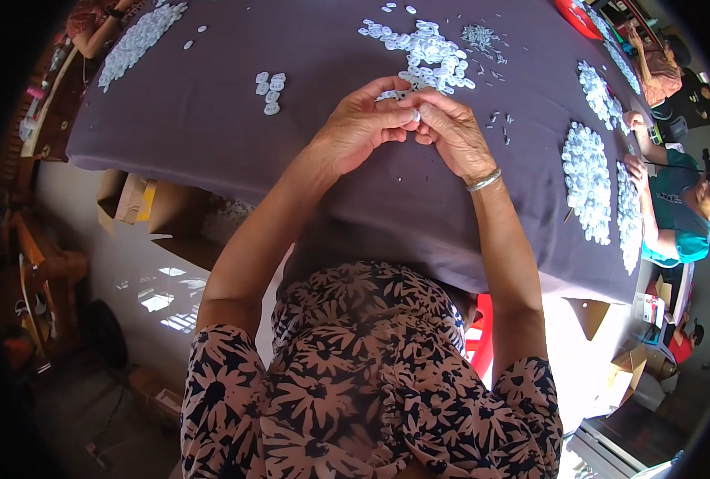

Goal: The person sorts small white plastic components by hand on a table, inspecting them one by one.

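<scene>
My left hand [356, 128] and my right hand [453, 134] meet over the dark cloth, thumbs and fingers pinched together. Between the fingertips shows a small white plastic piece [416, 116], mostly covered, so its exact kind is unclear. Both hands grip it. Just beyond the hands lies a loose heap of white oval plastic pieces [439, 60]. Right of that heap, small grey pin-like parts [479, 37] are scattered. To the left of my hands, a small cluster of white oval pieces [271, 89] rests on the cloth.
Another white heap [141, 44] lies far left, and a larger one [587, 180] at the right. A red tray [579, 17] stands at the far right. Beside the right edge a person in teal [682, 203] reaches toward white pieces. A cardboard box [175, 211] is below the table's left edge.
</scene>
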`<control>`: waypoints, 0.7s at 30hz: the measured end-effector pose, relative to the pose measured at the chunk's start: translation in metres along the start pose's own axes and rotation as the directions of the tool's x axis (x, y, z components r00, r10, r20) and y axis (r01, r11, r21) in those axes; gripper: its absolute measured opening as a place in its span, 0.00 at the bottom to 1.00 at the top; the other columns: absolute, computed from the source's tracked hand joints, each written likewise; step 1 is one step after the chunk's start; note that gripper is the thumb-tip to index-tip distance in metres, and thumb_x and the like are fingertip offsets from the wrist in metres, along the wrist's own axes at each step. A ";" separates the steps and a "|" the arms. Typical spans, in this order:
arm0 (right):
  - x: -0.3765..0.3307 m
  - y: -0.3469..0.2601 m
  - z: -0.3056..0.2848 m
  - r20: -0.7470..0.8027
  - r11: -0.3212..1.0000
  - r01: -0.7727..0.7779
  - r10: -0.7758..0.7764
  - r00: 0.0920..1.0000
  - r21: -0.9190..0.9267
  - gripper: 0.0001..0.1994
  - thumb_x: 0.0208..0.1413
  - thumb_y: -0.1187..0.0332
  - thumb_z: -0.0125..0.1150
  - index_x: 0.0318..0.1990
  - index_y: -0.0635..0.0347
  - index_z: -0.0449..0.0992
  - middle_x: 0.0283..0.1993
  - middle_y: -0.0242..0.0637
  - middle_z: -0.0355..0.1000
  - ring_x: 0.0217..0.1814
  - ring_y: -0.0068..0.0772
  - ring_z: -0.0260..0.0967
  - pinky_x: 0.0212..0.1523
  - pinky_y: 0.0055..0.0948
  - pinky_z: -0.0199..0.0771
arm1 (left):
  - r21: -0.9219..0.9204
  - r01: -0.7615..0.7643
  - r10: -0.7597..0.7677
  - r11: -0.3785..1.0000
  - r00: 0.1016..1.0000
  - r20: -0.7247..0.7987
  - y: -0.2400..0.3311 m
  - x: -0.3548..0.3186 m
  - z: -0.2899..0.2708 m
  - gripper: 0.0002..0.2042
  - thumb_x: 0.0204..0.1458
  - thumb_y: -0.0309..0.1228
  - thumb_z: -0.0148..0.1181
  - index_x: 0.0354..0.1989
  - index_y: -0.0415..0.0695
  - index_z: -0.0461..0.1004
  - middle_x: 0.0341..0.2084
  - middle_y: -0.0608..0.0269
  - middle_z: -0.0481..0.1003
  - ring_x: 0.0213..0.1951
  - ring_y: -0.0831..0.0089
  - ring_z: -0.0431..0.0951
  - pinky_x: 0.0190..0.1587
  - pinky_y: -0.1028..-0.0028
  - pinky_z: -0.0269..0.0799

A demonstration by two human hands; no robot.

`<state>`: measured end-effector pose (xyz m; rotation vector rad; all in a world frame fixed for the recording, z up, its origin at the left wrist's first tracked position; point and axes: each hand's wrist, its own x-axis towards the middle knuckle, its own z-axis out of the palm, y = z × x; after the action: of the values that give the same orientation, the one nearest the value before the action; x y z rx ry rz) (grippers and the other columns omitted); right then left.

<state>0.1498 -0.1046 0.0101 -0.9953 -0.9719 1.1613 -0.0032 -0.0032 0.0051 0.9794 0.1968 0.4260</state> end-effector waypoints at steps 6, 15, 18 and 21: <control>0.003 0.005 0.002 -0.069 0.978 0.152 -0.163 0.984 -0.143 0.06 0.56 0.70 0.57 0.39 0.61 0.76 0.35 0.26 0.69 0.31 0.14 0.62 0.28 0.16 0.62 | -0.204 0.017 -0.023 0.979 0.999 -0.024 -0.012 0.005 -0.001 0.16 0.52 0.26 0.59 0.49 0.44 0.66 0.37 0.67 0.73 0.36 0.81 0.75 0.39 0.81 0.72; 0.005 0.007 -0.001 -0.178 0.978 0.129 -0.158 0.971 -0.163 0.05 0.54 0.71 0.60 0.29 0.60 0.74 0.28 0.25 0.66 0.28 0.15 0.58 0.28 0.17 0.57 | 0.073 -0.102 0.114 0.992 0.973 -0.198 -0.008 -0.001 0.012 0.16 0.51 0.24 0.59 0.50 0.42 0.68 0.35 0.64 0.75 0.37 0.76 0.76 0.40 0.75 0.74; 0.004 0.009 -0.002 -0.183 0.973 0.128 -0.163 0.970 -0.192 0.05 0.54 0.70 0.60 0.28 0.59 0.73 0.26 0.24 0.66 0.26 0.15 0.56 0.27 0.17 0.55 | 0.297 -0.197 0.252 0.934 0.955 -0.158 -0.010 0.001 0.017 0.18 0.49 0.22 0.61 0.50 0.40 0.68 0.35 0.63 0.76 0.37 0.76 0.77 0.37 0.76 0.75; 0.005 0.010 0.003 -0.166 0.970 0.127 -0.163 0.973 -0.206 0.06 0.54 0.70 0.60 0.27 0.59 0.73 0.26 0.24 0.66 0.26 0.14 0.55 0.26 0.18 0.55 | 0.407 -0.220 0.316 0.887 0.930 -0.188 -0.014 0.001 0.014 0.19 0.47 0.20 0.62 0.48 0.38 0.69 0.33 0.63 0.76 0.35 0.77 0.77 0.35 0.78 0.75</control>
<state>0.1451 -0.0985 0.0022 -1.1446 -1.0069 0.8491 0.0066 -0.0204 0.0010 1.3434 0.3834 0.7916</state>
